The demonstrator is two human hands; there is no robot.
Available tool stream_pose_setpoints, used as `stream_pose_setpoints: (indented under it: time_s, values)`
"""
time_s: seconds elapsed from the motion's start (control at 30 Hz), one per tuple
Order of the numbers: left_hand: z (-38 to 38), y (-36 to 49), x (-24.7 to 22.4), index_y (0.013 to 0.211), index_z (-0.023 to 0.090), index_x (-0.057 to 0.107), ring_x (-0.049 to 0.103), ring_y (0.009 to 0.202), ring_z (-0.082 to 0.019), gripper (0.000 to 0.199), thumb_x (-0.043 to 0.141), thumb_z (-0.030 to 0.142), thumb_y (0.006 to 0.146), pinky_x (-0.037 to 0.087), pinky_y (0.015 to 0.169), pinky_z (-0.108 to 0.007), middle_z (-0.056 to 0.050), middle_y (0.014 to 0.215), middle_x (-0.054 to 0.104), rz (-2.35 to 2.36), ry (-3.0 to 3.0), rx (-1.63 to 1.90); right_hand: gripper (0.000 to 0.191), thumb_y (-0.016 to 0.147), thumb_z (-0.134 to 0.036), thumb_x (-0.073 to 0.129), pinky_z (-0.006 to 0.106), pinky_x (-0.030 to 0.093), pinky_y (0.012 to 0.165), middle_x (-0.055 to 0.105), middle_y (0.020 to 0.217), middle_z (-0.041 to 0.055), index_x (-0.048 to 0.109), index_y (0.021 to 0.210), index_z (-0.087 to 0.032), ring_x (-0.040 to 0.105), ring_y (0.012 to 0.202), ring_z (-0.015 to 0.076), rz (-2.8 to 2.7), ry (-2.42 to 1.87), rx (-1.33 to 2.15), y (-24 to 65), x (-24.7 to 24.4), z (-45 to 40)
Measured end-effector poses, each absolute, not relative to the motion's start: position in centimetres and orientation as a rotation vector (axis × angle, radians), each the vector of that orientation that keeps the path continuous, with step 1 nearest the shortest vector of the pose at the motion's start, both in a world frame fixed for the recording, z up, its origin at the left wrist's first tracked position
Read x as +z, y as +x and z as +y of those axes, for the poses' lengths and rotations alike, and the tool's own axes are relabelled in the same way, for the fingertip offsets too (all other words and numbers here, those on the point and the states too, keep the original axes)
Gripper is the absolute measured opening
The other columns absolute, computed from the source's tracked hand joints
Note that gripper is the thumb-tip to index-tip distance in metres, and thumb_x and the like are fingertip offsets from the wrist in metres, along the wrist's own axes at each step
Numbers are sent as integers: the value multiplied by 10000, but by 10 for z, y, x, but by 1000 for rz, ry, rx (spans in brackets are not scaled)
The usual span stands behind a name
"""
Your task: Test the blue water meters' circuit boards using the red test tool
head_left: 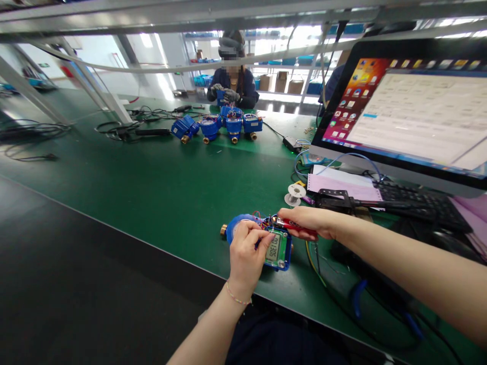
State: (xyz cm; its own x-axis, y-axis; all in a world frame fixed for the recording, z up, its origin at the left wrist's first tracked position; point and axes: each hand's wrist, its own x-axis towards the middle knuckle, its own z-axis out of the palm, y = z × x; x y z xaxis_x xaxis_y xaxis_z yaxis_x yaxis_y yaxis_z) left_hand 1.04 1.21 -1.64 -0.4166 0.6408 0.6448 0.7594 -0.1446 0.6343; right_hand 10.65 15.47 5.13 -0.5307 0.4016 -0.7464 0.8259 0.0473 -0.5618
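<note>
A blue water meter (238,223) with brass ends lies near the table's front edge. Its housing is uncovered, and a green circuit board (282,246) with a lit-grey number display (273,249) shows inside. My left hand (247,246) rests over the meter, thumb and forefinger pinched at the board's upper edge; what they pinch is too small to make out. In my right hand (304,219) is a red lighter (292,224) with white lettering, its metal end close to thin coloured wires (262,220) above the board. My right thumb lies near that metal end.
Several blue meters (234,124) stand farther back, before a gloved co-worker (238,88). A solder spool (294,194), papers (338,182), keyboard (418,203) and monitor (418,111) are on the right. Cables (125,132) lie at the left back. A metal beam (190,20) crosses overhead.
</note>
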Motion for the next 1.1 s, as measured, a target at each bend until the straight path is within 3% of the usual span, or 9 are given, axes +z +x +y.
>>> stream_pose_setpoints:
  time_s: [0.5, 1.1]
  values:
    - [12, 10, -15, 713, 162, 600, 532, 750, -111, 94, 610, 200, 798, 473, 692, -245, -4, 757, 533, -1953, -1646, -1623, 502, 890, -411, 252, 163, 189, 297, 308, 326, -49, 390, 470, -174, 247, 257, 35, 1878, 1297, -1473, 104, 56, 152]
    - [11, 10, -16, 712, 160, 606, 539, 753, -118, 104, 606, 214, 800, 479, 687, -254, -8, 762, 533, -1952, -1642, -1633, 521, 886, -457, 274, 180, 190, 300, 308, 347, -33, 390, 461, -178, 253, 272, 45, 1898, 1277, -1483, 105, 56, 152]
